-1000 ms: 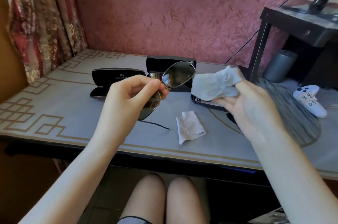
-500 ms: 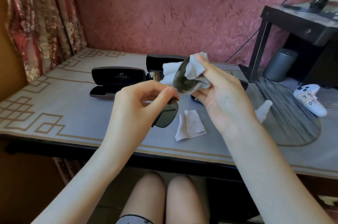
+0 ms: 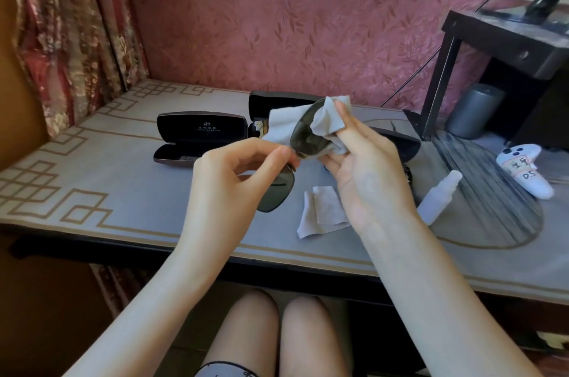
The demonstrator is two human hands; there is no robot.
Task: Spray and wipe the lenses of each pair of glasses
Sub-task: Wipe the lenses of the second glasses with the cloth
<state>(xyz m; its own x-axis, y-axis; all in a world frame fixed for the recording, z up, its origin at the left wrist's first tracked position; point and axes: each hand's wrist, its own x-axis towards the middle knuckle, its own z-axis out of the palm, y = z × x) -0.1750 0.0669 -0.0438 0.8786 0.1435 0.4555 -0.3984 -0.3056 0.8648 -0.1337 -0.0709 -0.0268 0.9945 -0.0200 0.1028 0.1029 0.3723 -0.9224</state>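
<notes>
The sunglasses are up in the air above the desk, between your two hands and tilted so one dark lens sits high and the other lens hangs lower, toward you. Your left hand has its grip pinched on the frame near the middle, thumb and forefinger closed on it just where the two lenses meet. Your right hand has its grip wrapped round a grey wiping cloth, which is folded over the far edge of the upper lens; your forefinger presses the cloth on the near face, and more cloth shows behind the lens. Straight below, a second grey cloth lies crumpled flat on the desk. Just right of your right wrist a small white spray bottle lies on its side, on the edge of a dark fan-shaped mat. To the left an open black glasses case sits on the desk; another black case stands behind the cloth. A white game controller rests on the far right, near a grey cylinder.
</notes>
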